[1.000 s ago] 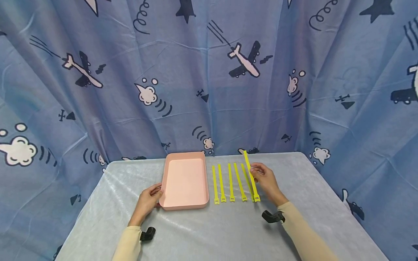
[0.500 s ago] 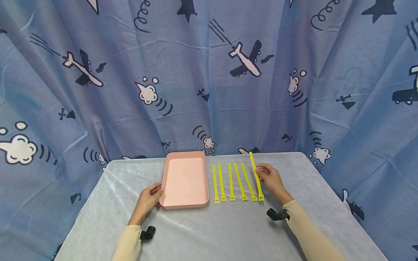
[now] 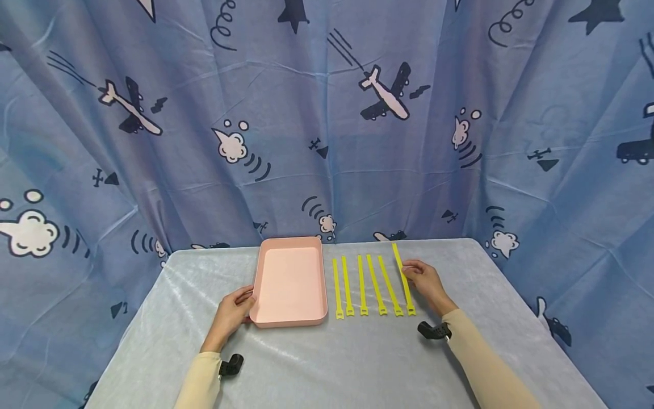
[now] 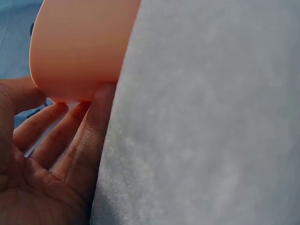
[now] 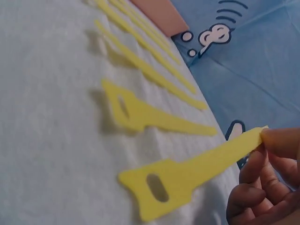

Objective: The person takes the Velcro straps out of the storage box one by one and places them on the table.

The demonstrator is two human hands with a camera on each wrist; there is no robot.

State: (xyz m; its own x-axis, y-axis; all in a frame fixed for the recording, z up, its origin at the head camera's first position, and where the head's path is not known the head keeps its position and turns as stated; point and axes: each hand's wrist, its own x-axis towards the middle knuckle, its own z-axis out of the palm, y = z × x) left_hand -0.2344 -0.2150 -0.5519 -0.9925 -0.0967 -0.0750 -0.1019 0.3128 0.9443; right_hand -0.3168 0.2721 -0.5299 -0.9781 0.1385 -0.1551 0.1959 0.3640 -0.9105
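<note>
At the right end of a row of yellow hook-and-loop cable ties, my right hand (image 3: 428, 285) pinches one yellow cable tie (image 3: 407, 292) by its side. The right wrist view shows thumb and fingers on the strap's narrow part, with the slotted head of the cable tie (image 5: 176, 185) close over the table. Several other yellow cable ties (image 3: 373, 281) lie side by side to its left, heads toward the front. My left hand (image 3: 230, 317) holds the left side of a shallow pink tray (image 3: 288, 284), thumb at the rim and fingers against the outer wall (image 4: 84, 51).
A pale grey cloth covers the table (image 3: 327, 363). Behind its back edge hangs a blue curtain (image 3: 265, 113) printed with planes and clouds. Black wrist cameras (image 3: 434, 330) sit on both forearms.
My right hand has moved right and lowered the pinched cable tie, separating it from the neighbouring tie it overlapped. The left hand and tray have stayed in place.
</note>
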